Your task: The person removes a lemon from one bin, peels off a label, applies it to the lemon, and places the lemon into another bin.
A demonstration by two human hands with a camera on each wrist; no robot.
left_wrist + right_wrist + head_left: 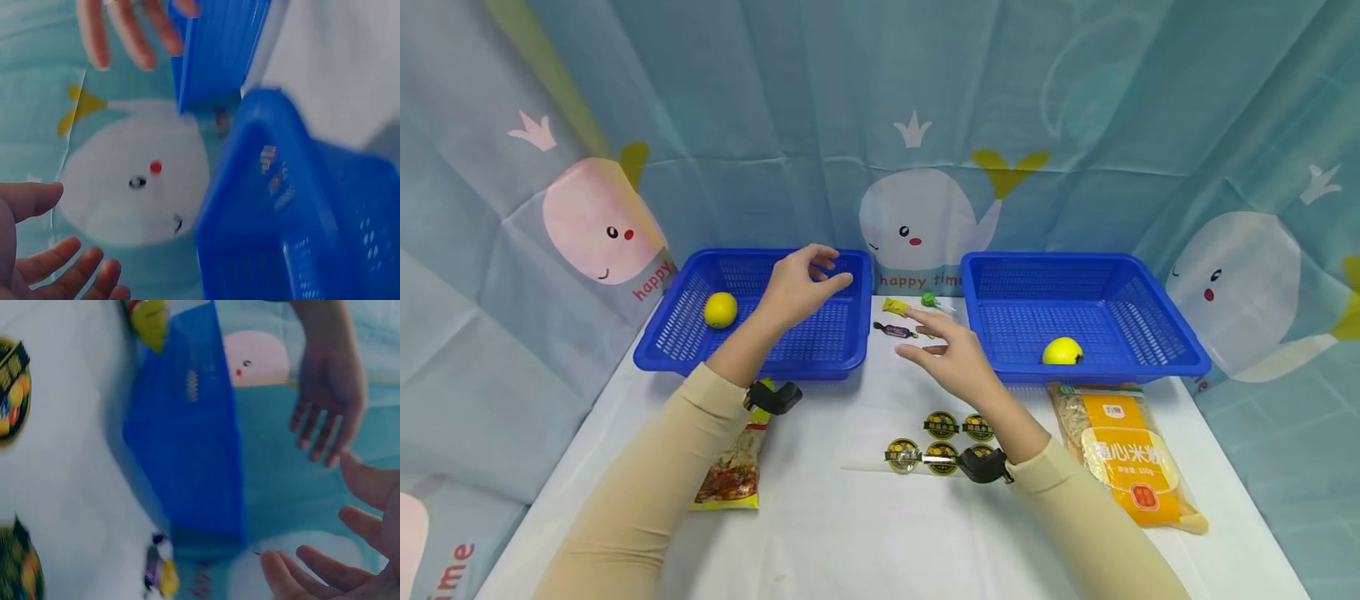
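My left forearm covered part of the yellow-edged food packet (737,471), and my right wrist's camera (982,467) hid some of the round fruit stickers (941,425). The right blue basket's (1150,283) front rim cut off the bottom of a yellow fruit (1062,351). My right hand (955,357) hung near the purple-wrapped candy (893,331), yellow-wrapped candy (895,307) and green lollipop (928,299) on the table (835,533), probably above it, though its wrist view was blurred. My left hand (800,288) hovered over the left blue basket (752,367). Both hands' fingers stood apart from the thumbs, loosely bent.

right fingers (322,565) loosely parted; a blurred blue basket (194,437) beyond.
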